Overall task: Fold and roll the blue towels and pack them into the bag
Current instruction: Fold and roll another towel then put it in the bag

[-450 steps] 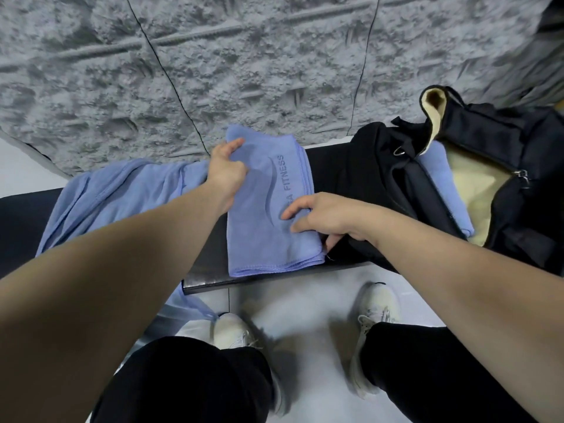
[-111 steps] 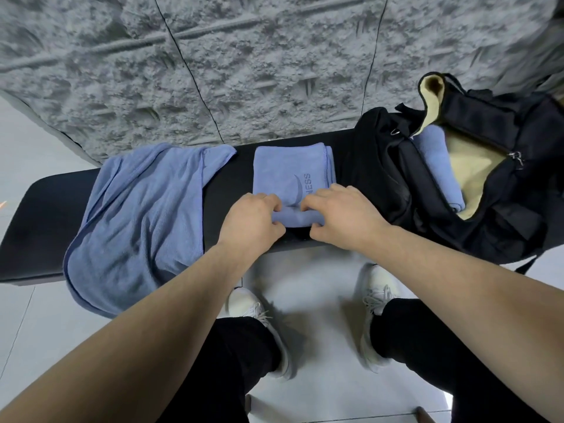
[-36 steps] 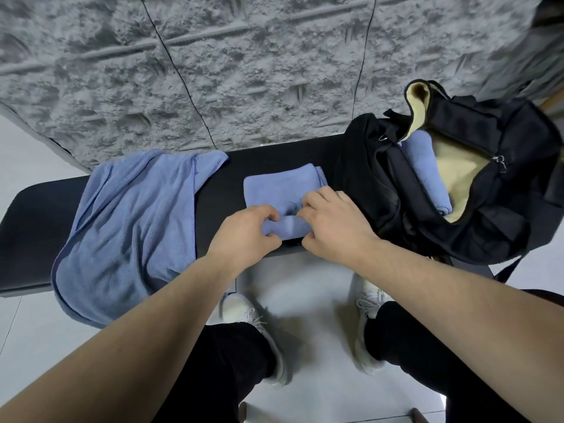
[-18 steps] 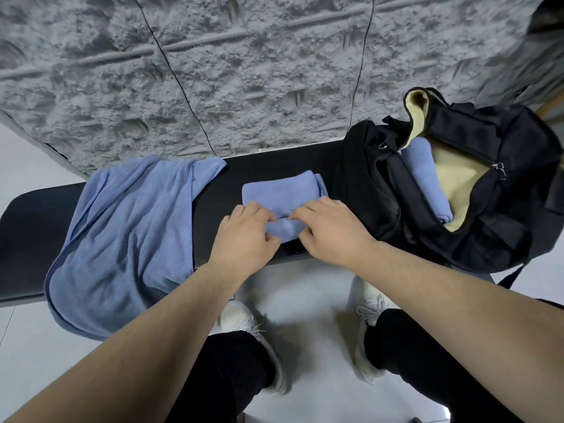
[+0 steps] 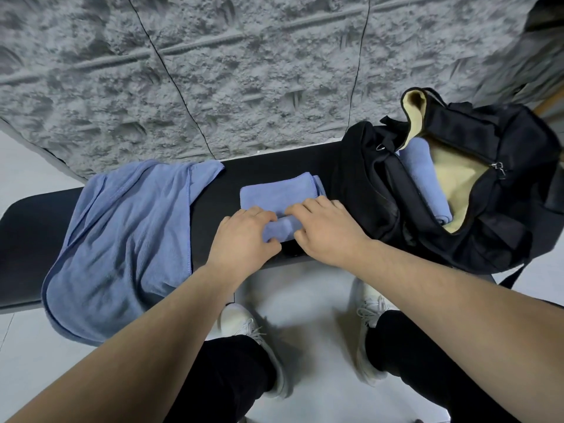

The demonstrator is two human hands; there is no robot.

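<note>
Bag [image 5: 503, 166] — rolled towel [image 5: 424, 175] inside | both hands' fingers [image 5: 259, 213] grasp half-rolled towel [image 5: 280, 193]

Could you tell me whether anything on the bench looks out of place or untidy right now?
Only the loose blue towel: it lies crumpled at the left end of the bench, its near edge drooping over the front. The half-rolled towel and the open bag look orderly.
</note>
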